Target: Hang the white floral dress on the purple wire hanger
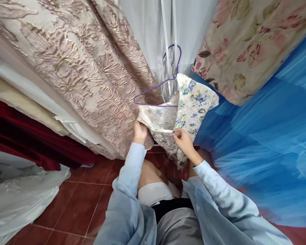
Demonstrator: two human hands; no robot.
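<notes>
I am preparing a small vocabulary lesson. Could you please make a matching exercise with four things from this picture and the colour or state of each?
1. hanger
2. flowered garment
3. floor
4. tulle fabric

A. red, tiled
B. blue, on the right side of the picture
C. purple
D. held by the left hand and the right hand

Pairs: 1-C, 2-D, 3-A, 4-B

Two hands (140, 131) (184, 141), one hanger (165, 81), one held garment (193, 103)
</notes>
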